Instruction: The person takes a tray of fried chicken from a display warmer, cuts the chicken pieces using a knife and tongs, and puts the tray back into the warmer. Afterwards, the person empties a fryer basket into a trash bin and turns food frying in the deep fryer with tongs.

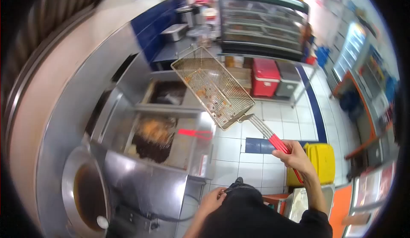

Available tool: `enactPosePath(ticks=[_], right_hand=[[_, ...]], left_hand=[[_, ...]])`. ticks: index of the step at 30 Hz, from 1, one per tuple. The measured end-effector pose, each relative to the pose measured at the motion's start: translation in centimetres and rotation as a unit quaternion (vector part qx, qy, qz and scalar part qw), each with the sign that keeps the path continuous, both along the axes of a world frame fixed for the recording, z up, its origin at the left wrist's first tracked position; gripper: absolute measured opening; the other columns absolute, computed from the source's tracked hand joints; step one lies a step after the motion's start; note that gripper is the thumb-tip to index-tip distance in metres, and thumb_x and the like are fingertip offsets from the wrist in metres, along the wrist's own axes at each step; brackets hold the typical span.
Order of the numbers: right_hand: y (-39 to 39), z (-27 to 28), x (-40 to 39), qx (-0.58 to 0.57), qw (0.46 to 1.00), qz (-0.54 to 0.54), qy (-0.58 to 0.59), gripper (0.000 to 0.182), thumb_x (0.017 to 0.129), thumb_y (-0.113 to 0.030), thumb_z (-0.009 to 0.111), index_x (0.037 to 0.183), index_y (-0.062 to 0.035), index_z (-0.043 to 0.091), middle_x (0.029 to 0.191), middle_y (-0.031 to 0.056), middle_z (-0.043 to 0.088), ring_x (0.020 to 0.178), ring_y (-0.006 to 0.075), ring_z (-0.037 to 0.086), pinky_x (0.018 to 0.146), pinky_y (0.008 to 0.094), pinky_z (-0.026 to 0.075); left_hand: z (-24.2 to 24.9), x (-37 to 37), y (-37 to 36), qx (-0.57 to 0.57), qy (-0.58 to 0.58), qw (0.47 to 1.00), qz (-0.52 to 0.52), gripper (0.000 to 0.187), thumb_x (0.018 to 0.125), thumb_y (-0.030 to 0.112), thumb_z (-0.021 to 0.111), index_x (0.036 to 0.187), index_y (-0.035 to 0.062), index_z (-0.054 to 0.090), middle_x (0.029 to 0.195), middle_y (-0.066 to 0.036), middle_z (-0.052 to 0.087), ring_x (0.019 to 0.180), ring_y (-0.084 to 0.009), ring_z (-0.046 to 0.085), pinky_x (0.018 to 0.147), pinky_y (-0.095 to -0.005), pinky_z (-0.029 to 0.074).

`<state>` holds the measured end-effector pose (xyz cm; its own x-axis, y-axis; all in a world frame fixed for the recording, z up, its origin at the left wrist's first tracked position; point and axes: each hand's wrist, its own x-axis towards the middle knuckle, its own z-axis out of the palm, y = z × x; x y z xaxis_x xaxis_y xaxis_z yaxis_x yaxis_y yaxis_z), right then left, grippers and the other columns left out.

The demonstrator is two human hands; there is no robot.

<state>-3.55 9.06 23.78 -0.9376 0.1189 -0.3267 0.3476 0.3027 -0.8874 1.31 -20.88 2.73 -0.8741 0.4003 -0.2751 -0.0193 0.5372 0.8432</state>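
Note:
My right hand (294, 156) is closed around the red handle of a wire fryer basket (215, 86). The basket is raised and tilted, with only brown and orange crumbs stuck to its mesh. My left hand (212, 201) rests against my dark clothing at the waist, its fingers curled together; whatever they grip, if anything, is hidden. Below and left of the basket is a deep fryer (198, 152) with dark oil. Golden food (154, 129) bubbles in that oil. Another red handle (194, 133) lies over the fryer's right side.
A large metal pan (70, 186) of brown liquid stands at lower left. Behind the fryer is a second oil vat (168, 93). A glass display case (265, 24), a red cooler (265, 77) and a grey cooler (288, 80) stand farther back. A yellow bin (321, 163) is beside my right arm.

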Motion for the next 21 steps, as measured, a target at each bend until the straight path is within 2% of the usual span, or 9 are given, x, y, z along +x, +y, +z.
enactPosePath(ticks=[1, 2, 4, 8, 11, 13, 16, 19, 21], right_hand=[[2.1, -0.5, 0.5, 0.019, 1.000, -0.019, 0.006, 0.026, 0.084, -0.023, 0.071, 0.092, 0.0007, 0.063, 0.058, -0.0038, 0.047, 0.050, 0.0063, 0.040, 0.046, 0.0258, 0.032], [4.5, -1.4, 1.1, 0.013, 0.999, -0.052, 0.004, 0.026, 0.084, -0.023, 0.071, 0.092, 0.0007, 0.063, 0.058, -0.0038, 0.047, 0.050, 0.0063, 0.040, 0.046, 0.0258, 0.032], [9.0, -3.6, 1.9, 0.099, 0.992, -0.064, 0.050, 0.029, 0.083, -0.026, 0.071, 0.088, 0.0017, 0.064, 0.058, 0.0020, 0.049, 0.053, 0.0116, 0.045, 0.052, 0.0311, 0.038], [15.6, -4.9, 3.1, 0.112, 0.977, -0.180, -0.015, 0.032, 0.081, -0.028, 0.072, 0.086, 0.0026, 0.064, 0.058, 0.0080, 0.051, 0.055, 0.0172, 0.049, 0.056, 0.0348, 0.041], [19.0, -5.2, 3.2, 0.133, 0.955, -0.260, -0.052, 0.032, 0.081, -0.027, 0.072, 0.087, 0.0027, 0.064, 0.059, 0.0082, 0.052, 0.057, 0.0164, 0.049, 0.056, 0.0346, 0.041], [20.8, -6.5, 3.2, 0.126, 0.931, -0.336, -0.065, 0.031, 0.081, -0.027, 0.072, 0.088, 0.0027, 0.064, 0.060, 0.0089, 0.052, 0.057, 0.0161, 0.050, 0.057, 0.0344, 0.041], [22.7, -7.4, 2.4, 0.118, 0.888, -0.434, -0.094, 0.030, 0.081, -0.026, 0.072, 0.088, 0.0028, 0.064, 0.062, 0.0104, 0.054, 0.059, 0.0158, 0.050, 0.058, 0.0340, 0.043], [24.9, -8.2, 1.0, 0.120, 0.842, -0.505, -0.150, 0.030, 0.080, -0.025, 0.072, 0.089, 0.0025, 0.065, 0.063, 0.0112, 0.055, 0.060, 0.0161, 0.051, 0.059, 0.0338, 0.044], [25.2, -9.0, -1.2, 0.118, 0.808, -0.549, -0.179, 0.030, 0.080, -0.025, 0.072, 0.089, 0.0023, 0.065, 0.063, 0.0112, 0.055, 0.060, 0.0164, 0.051, 0.060, 0.0337, 0.044]], left_hand=[[0.2, -1.9, 1.2, -0.060, 0.020, 0.998, -0.011, 0.030, 0.090, 0.022, 0.060, 0.117, 0.0101, 0.061, 0.096, -0.011, 0.069, 0.084, -0.0261, 0.068, 0.075, -0.0366, 0.052], [-0.4, -3.7, 2.6, -0.043, 0.029, 0.999, -0.013, 0.030, 0.090, 0.023, 0.058, 0.117, 0.0115, 0.061, 0.099, -0.012, 0.069, 0.088, -0.0281, 0.068, 0.077, -0.0397, 0.052], [-2.7, -7.2, 5.1, -0.070, 0.034, 0.995, -0.064, 0.030, 0.090, 0.025, 0.058, 0.117, 0.0120, 0.061, 0.099, -0.012, 0.069, 0.088, -0.0283, 0.068, 0.077, -0.0400, 0.052], [-2.8, -13.6, 12.5, -0.104, 0.015, 0.983, -0.153, 0.030, 0.089, 0.027, 0.059, 0.115, 0.0127, 0.062, 0.099, -0.013, 0.069, 0.089, -0.0293, 0.067, 0.079, -0.0396, 0.051], [-3.0, -18.9, 18.3, -0.099, -0.007, 0.972, -0.211, 0.031, 0.088, 0.027, 0.059, 0.115, 0.0124, 0.062, 0.098, -0.013, 0.069, 0.090, -0.0289, 0.067, 0.080, -0.0392, 0.051], [-4.3, -22.7, 22.1, -0.092, -0.017, 0.963, -0.253, 0.031, 0.088, 0.027, 0.060, 0.116, 0.0124, 0.062, 0.098, -0.013, 0.069, 0.090, -0.0285, 0.067, 0.080, -0.0390, 0.051], [-7.5, -30.5, 26.7, -0.105, 0.003, 0.955, -0.279, 0.032, 0.088, 0.022, 0.061, 0.116, 0.0072, 0.063, 0.095, -0.014, 0.069, 0.081, -0.0243, 0.067, 0.073, -0.0361, 0.052], [-10.0, -40.5, 33.0, -0.133, -0.015, 0.925, -0.355, 0.034, 0.087, 0.026, 0.060, 0.116, 0.0079, 0.061, 0.095, -0.013, 0.069, 0.082, -0.0266, 0.067, 0.077, -0.0388, 0.052], [-10.2, -47.2, 38.8, -0.136, 0.060, 0.895, -0.420, 0.033, 0.086, 0.024, 0.060, 0.114, 0.0071, 0.062, 0.092, -0.013, 0.069, 0.078, -0.0268, 0.067, 0.074, -0.0390, 0.052]])
